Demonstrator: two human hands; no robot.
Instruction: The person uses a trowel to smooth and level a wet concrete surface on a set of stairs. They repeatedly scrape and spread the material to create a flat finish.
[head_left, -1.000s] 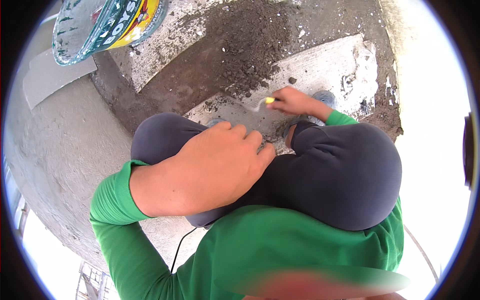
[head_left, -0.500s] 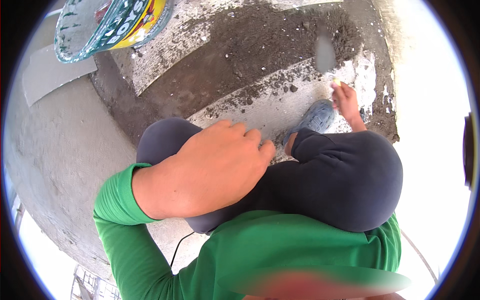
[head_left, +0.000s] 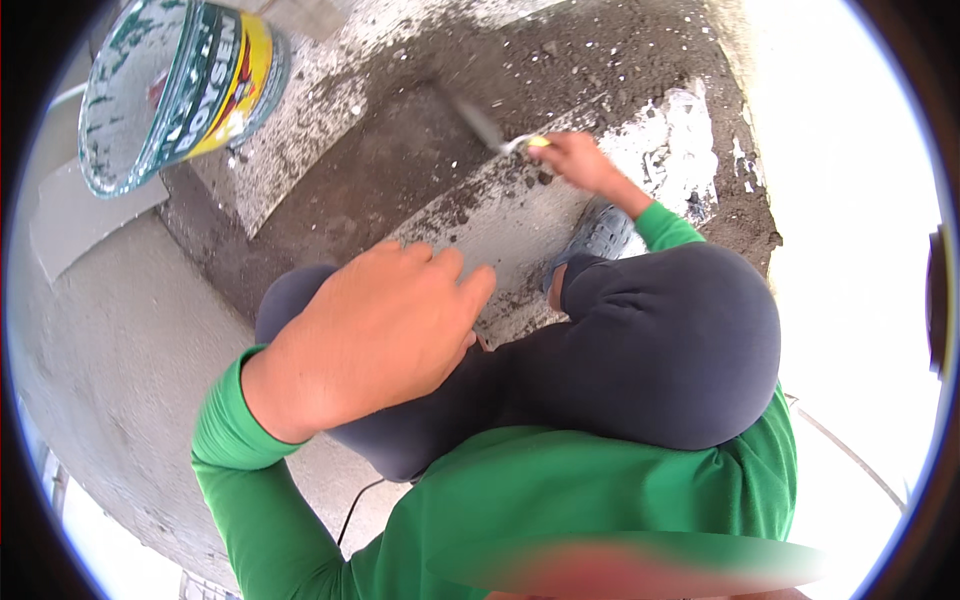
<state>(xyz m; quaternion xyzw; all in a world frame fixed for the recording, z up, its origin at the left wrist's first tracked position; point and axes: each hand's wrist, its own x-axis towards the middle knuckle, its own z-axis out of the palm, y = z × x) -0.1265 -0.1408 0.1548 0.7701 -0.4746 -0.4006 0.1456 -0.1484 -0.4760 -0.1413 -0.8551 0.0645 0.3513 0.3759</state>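
My right hand [head_left: 585, 163] is closed around the yellow handle of a trowel [head_left: 478, 124]. Its grey blade points up and left over dark, wet mortar [head_left: 400, 140] spread across the ground; motion smears the tip. Over my left knee lies my left hand [head_left: 375, 325], back upward, with bent, slightly parted fingers and nothing seen in it. Some of its fingertips are hidden from view. Below my right forearm is my grey clog [head_left: 600, 230], on a pale, mortar-spattered board [head_left: 500, 235].
At the upper left stands a green and yellow paint bucket [head_left: 190, 90], its inside smeared with residue. A flat grey sheet [head_left: 95, 215] lies beside it on smooth concrete [head_left: 130, 330]. White patches [head_left: 675, 150] and lumpy mortar lie at the right, near the slab's edge.
My right hand has swept the trowel leftward across the mortar, bringing its green sleeve into view. The view has shifted a little; my left hand remains over the knee.
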